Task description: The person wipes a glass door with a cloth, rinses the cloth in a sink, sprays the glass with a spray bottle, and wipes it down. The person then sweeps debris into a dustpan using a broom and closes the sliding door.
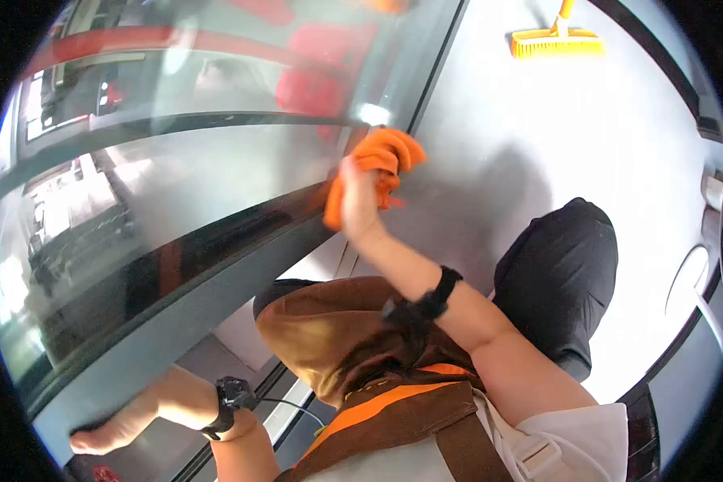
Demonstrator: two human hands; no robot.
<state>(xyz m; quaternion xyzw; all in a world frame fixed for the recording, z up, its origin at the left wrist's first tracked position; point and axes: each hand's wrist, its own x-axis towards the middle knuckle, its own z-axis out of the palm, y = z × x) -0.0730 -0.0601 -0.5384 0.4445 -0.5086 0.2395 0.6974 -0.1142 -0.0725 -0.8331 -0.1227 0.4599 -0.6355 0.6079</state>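
On the far left is a framed glass pane [209, 173], full of reflections and with blurred red shapes showing in its upper part. Along its lower side runs a dark grey frame rail [193, 312], sloping upward to the right. At the rail's lower left end rests my left hand [128, 414], against the grey surface; some of its fingers are hidden, so I cannot tell whether they are curled around the edge or lying loose. A black wristwatch [234, 400] sits on that wrist.

Next comes my brown apron [317, 329] with its orange trim, spread over my bent leg. Above it my right hand [359, 197] has its fingers closed around a bunched orange cloth [390, 149], which is at the rail's upper right end, beside the lower corner of the glass. Part of the cloth bulges out past my fingers on the right. A black strap [432, 299] circles this wrist.

Farther right is my other knee in black trousers [558, 277]. Beyond it, near the top, a yellow broom head [556, 42] lies on the pale floor [618, 145], its handle running up out of view.
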